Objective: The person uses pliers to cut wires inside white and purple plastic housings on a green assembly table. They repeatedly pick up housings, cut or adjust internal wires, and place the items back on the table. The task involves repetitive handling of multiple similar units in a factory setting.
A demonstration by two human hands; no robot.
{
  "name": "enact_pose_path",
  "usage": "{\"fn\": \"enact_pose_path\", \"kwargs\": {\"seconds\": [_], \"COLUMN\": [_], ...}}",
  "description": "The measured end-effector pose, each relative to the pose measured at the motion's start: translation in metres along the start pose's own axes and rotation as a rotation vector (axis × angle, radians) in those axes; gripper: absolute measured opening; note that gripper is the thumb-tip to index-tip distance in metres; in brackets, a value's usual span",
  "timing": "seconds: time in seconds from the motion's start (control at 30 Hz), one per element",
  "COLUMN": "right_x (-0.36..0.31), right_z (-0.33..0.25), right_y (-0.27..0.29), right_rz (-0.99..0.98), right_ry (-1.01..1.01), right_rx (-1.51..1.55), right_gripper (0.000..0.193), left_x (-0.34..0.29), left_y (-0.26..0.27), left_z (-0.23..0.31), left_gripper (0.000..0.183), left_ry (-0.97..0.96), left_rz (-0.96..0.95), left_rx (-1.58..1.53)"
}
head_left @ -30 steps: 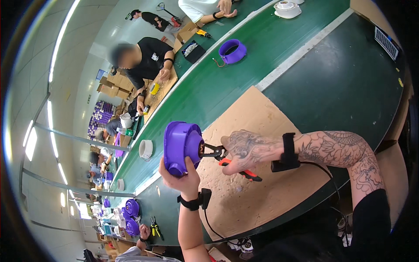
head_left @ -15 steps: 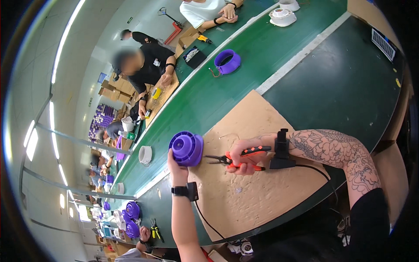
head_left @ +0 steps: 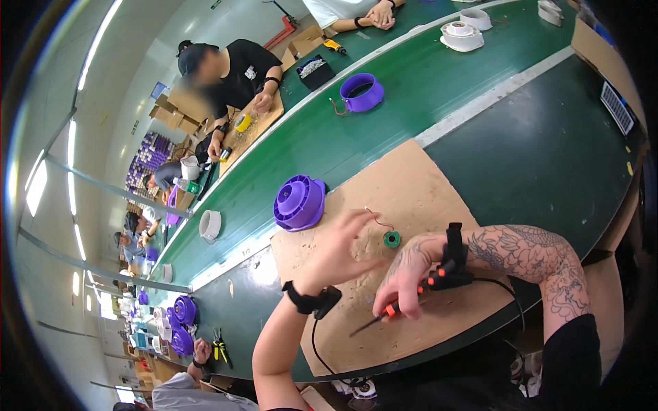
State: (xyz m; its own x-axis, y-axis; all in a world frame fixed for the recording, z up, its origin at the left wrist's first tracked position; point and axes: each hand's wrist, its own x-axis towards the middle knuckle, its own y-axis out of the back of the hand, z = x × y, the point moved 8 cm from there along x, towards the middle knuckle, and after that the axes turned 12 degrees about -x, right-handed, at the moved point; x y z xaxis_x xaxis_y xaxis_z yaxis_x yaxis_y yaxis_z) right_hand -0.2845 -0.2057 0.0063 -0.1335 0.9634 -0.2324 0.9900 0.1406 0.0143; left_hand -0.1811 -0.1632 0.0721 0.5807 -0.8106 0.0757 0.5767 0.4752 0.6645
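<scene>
Head view is showing us two bare hands above a brown cardboard sheet (head_left: 432,185) that is lying on the dark green tabletop (head_left: 521,137). We are holding our left hand (head_left: 340,250) over the sheet with its fingers spread well apart, and it is hovering near a small round green component (head_left: 392,239). That component is lying on the cardboard between our hands, and a thin reddish wire (head_left: 386,224) is trailing from it. We are wrapping our right hand (head_left: 404,279) firmly around black-and-orange pliers (head_left: 391,310), whose dark nose is pointing down to the left; whether its tip is touching the cardboard, we cannot tell. Beyond our left hand, a ribbed purple housing (head_left: 299,203) is resting at the sheet's far-left corner, beside the green conveyor belt (head_left: 411,82). Farther out, a purple ring (head_left: 363,94) and a white ring (head_left: 210,225) are standing on the belt. At our left, yellow-green-handled pliers (head_left: 219,348) are lying on the tabletop near another person's hand (head_left: 203,351).
</scene>
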Motion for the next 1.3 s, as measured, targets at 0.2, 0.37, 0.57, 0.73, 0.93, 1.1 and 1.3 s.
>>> {"fn": "enact_pose_path", "kwargs": {"seconds": [0.2, 0.37, 0.57, 0.73, 0.93, 1.1, 1.3], "right_x": [-0.018, -0.028, -0.047, -0.094, -0.120, -0.101, -0.075], "right_z": [-0.033, -0.017, 0.012, -0.043, -0.063, -0.070, -0.066], "right_y": [0.016, 0.039, 0.071, 0.085, 0.059, 0.052, 0.048], "right_rz": [0.108, 0.104, 0.371, 0.639, 0.762, 0.890, 1.106], "right_ry": [0.030, -0.018, -0.283, -0.563, -0.763, -0.637, -0.492], "right_rx": [-0.359, -0.232, -0.015, -0.480, -0.608, -0.716, -1.049], "right_gripper": [0.050, 0.055, 0.054, 0.047, 0.041, 0.030, 0.023], "left_x": [0.029, 0.020, -0.002, -0.030, -0.052, -0.084, -0.058], "left_y": [-0.036, 0.054, 0.133, 0.222, 0.218, 0.208, 0.231], "left_z": [-0.038, -0.113, -0.199, -0.291, -0.304, -0.313, -0.339], "left_gripper": [0.039, 0.031, 0.039, 0.049, 0.060, 0.049, 0.048], "left_ry": [-0.007, 0.227, 0.290, 0.495, 0.529, 0.643, 0.519], "left_rz": [-0.023, 0.440, 0.532, 0.663, 0.903, 0.879, 0.801], "left_rx": [-0.121, 0.113, 0.383, 0.523, 0.490, 0.272, 0.161]}}
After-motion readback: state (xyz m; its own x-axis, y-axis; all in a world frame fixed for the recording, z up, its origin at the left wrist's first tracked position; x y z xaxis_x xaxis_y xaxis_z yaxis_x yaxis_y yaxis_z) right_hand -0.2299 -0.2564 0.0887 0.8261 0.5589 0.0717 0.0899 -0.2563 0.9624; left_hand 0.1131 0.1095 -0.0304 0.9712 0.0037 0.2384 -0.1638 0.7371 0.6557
